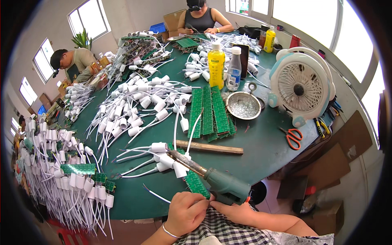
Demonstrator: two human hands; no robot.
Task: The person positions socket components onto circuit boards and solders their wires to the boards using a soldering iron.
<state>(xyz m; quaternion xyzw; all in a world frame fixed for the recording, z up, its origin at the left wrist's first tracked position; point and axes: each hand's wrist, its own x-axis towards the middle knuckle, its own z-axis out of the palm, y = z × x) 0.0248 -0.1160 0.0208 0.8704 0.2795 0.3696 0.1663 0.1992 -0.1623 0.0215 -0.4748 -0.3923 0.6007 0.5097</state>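
At the surface's (136, 202) edge, the left hand (185, 213) draws its fingertips together beside a circuit board (196, 183). Whether the right hand (236, 214) grips the soldering gun (225, 185) is unclear.

Soldering gun (226, 185) before me: dull dark green body, browned barrel. Board strip (196, 183) at my side of the table: bright green, paler grid pattern. Stacked boards (207, 110): same green, same grid. Sockets (159, 148) and wires (141, 173): plain white. Tabletop (261, 163): deep green. My clothing (245, 228): black-and-white check. My bracelet (169, 231): whitish. Wooden bar (210, 147): brown. Scissors (295, 139): orange-red handles. Fan (299, 90): white, pale blue trim, dark hub. Tall bottle (216, 67): yellow. Dish (243, 105): silvery. Pliers (322, 127): yellow and black grips.
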